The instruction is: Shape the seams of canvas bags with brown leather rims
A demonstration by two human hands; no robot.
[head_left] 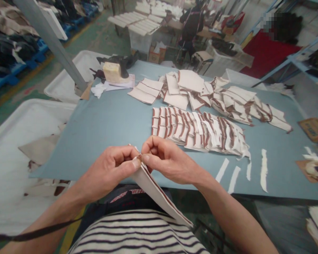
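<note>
A cream fabric piece with brown edging point(159, 195) hangs from my two hands, slanting down to the right in front of my striped shirt. My left hand point(116, 165) pinches its upper end between thumb and forefinger. Close against it, my right hand point(166, 158) is closed on the same end, thumb tips nearly touching. The pinched bit itself is mostly hidden by the fingers. Beyond my hands, a row of overlapping cream pieces with brown edges point(172, 121) lies on the blue-grey table point(106, 123), with white strips point(214, 132) across its right part.
A loose heap of cream pieces point(190, 83) lies at the table's back. Several white strips point(264, 171) rest near the right front edge. A yellowish block point(112, 72) is at the back left. White bins point(29, 116) stand left; a person point(193, 26) is at the far tables.
</note>
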